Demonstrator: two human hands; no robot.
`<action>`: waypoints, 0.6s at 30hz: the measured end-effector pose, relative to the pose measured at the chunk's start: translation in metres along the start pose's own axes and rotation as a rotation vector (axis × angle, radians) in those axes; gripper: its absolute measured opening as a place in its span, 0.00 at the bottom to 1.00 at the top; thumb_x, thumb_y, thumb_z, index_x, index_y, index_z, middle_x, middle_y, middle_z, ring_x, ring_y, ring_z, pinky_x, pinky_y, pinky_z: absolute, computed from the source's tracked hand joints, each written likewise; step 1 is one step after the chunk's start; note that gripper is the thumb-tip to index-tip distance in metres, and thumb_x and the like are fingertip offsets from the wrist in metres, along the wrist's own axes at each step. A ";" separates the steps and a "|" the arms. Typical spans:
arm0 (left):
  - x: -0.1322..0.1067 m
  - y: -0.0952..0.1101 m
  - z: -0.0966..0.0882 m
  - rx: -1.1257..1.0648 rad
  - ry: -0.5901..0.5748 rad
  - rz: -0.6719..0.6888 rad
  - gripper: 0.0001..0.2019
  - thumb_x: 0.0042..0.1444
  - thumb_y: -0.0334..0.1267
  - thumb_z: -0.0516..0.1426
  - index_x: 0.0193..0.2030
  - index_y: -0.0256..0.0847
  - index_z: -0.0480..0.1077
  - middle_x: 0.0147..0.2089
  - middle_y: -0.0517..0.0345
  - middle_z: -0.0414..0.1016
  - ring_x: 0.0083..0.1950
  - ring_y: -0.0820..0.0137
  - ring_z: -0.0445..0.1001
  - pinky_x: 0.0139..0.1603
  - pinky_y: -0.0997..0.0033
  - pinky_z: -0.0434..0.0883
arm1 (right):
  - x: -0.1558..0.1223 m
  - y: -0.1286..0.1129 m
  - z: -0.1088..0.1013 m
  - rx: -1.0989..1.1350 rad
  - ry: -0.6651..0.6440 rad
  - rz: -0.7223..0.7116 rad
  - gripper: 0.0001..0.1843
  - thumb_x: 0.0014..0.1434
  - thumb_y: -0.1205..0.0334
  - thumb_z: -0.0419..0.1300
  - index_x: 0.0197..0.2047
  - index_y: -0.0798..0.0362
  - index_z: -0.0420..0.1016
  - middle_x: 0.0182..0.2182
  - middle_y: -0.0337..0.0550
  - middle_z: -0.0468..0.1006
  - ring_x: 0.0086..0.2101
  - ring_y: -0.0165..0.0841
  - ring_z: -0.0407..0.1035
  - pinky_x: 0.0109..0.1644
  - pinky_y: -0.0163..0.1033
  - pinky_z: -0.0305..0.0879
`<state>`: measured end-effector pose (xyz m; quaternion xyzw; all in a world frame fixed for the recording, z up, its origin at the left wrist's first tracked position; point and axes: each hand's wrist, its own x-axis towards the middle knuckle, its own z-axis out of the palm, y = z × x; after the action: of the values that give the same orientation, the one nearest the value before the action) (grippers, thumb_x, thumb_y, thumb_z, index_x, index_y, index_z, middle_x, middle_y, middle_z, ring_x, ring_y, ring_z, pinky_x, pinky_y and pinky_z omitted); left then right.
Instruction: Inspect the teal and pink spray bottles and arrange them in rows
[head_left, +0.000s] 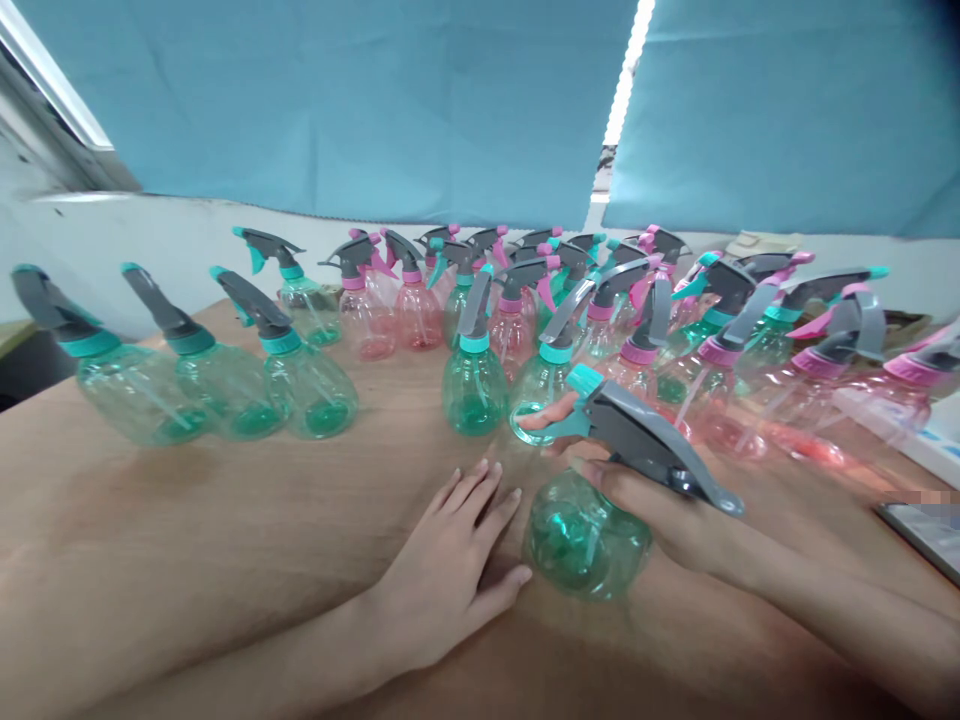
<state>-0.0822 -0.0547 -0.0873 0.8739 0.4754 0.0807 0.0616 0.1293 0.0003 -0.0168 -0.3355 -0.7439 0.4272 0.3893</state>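
Note:
My right hand [652, 500] is wrapped round the neck of a green spray bottle [585, 545], with one finger reaching toward its turquoise trigger. The bottle's grey head tilts, its nozzle pointing to the left and its tail toward my wrist. My left hand [457, 555] lies flat on the wooden table [247, 560], fingers stretched out, just left of the held bottle and holding nothing. Right behind the hands stand a green spray bottle [475, 390] and another green bottle [541, 385], partly covered by my right hand's finger.
Three green spray bottles [311, 395] stand in a row at the left. Many pink and green bottles crowd the back and right, such as a pink one [418, 305]. A dark-edged flat device [926, 535] lies at the right edge. Blue curtains [375, 110] hang behind.

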 end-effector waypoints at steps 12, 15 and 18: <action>0.000 0.000 -0.001 0.001 -0.003 0.005 0.30 0.66 0.53 0.50 0.67 0.34 0.59 0.71 0.38 0.52 0.71 0.52 0.50 0.66 0.44 0.56 | -0.005 0.008 -0.002 -0.009 0.028 -0.007 0.09 0.56 0.65 0.56 0.34 0.45 0.77 0.31 0.37 0.79 0.34 0.35 0.75 0.36 0.37 0.73; 0.001 0.000 -0.001 0.001 -0.008 -0.003 0.30 0.65 0.53 0.50 0.67 0.34 0.59 0.71 0.39 0.52 0.71 0.52 0.50 0.66 0.45 0.56 | -0.007 0.011 -0.003 -0.029 0.046 0.002 0.08 0.57 0.64 0.57 0.34 0.44 0.77 0.32 0.37 0.81 0.37 0.36 0.77 0.39 0.38 0.74; 0.000 0.001 -0.001 -0.004 0.001 -0.005 0.30 0.65 0.53 0.51 0.66 0.35 0.59 0.71 0.39 0.53 0.71 0.52 0.51 0.66 0.46 0.56 | -0.007 0.009 -0.004 -0.027 0.045 0.029 0.07 0.57 0.62 0.58 0.36 0.44 0.78 0.32 0.37 0.80 0.34 0.36 0.76 0.37 0.39 0.74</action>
<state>-0.0817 -0.0548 -0.0861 0.8726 0.4774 0.0818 0.0635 0.1378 -0.0002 -0.0259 -0.3612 -0.7356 0.4151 0.3952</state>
